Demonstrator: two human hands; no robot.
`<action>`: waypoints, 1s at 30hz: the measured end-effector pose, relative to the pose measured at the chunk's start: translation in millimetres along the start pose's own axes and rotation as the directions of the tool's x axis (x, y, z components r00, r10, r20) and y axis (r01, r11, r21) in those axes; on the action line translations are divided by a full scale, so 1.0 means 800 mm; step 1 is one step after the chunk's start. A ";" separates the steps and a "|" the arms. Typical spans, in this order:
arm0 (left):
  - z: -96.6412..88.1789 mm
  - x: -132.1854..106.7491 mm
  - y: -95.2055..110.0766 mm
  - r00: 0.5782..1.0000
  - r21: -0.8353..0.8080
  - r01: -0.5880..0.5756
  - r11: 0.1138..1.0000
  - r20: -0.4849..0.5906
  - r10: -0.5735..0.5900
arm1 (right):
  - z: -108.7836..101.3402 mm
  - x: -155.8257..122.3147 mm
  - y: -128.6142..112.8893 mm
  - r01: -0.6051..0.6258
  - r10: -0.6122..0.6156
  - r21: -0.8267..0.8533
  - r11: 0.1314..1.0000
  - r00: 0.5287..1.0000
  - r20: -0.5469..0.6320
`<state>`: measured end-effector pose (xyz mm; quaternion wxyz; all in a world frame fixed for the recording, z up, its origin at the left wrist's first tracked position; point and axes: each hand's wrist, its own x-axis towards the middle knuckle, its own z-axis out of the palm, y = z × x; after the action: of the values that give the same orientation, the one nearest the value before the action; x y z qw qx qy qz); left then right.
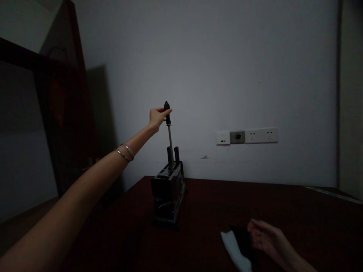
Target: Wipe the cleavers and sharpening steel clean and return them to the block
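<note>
My left hand [157, 117] is stretched out and pinched shut on the black handle of a sharpening steel [169, 130], whose metal rod stands upright with its tip in a dark knife block [168, 192] on the dark red table [283, 211]. Two other black handles [173, 155] stick out of the block. My right hand [266, 236] hovers low at the near right, fingers loosely apart, beside a dark flat object [241, 241] and a white cloth [235, 249].
A strip of white wall sockets with one grey switch [246, 136] runs along the grey wall. A dark wooden cabinet [65, 105] stands at the left. The room is dim.
</note>
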<state>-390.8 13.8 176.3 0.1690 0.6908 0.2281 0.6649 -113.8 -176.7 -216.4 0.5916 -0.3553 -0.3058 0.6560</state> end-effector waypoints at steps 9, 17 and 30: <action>0.002 0.004 -0.016 1.000 0.073 -0.018 0.997 0.021 0.016 | -0.009 0.007 0.003 -0.016 0.016 0.003 1.000 0.999 0.031; -0.003 0.007 -0.025 0.999 0.140 -0.029 0.990 -0.009 0.031 | -0.009 0.008 0.005 -0.004 0.005 -0.023 1.000 1.000 0.027; -0.016 0.012 -0.052 0.997 0.208 -0.013 0.978 -0.066 0.027 | -0.014 0.012 0.008 -0.009 0.010 -0.024 1.000 0.999 0.037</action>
<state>-406.8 52.9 162.6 0.0815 0.6838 0.2947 0.6625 -108.7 -168.5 -229.1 0.5785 -0.3517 -0.3229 0.6613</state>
